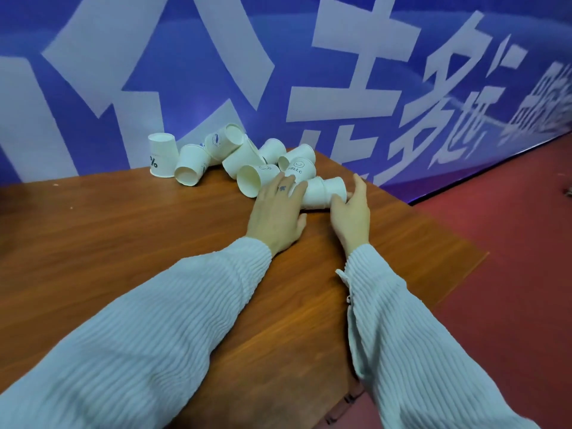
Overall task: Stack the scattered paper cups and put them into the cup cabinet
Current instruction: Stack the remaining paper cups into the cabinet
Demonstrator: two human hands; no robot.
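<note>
Several white paper cups (247, 162) lie scattered on their sides at the far edge of a wooden table (123, 236); one cup (161, 154) stands upside down at the left. Two nested cups (325, 190) lie on their side between my hands. My left hand (277, 212) rests flat, fingers spread over the wide end of the nested cups and touching a cup marked HELLO (298, 170). My right hand (353, 212) cups around the narrow end of the nested pair, fingers apart. No cup cabinet is in view.
A blue banner (278, 72) with large white characters stands right behind the cups. The table's right edge (458, 274) drops to a red floor (510, 243).
</note>
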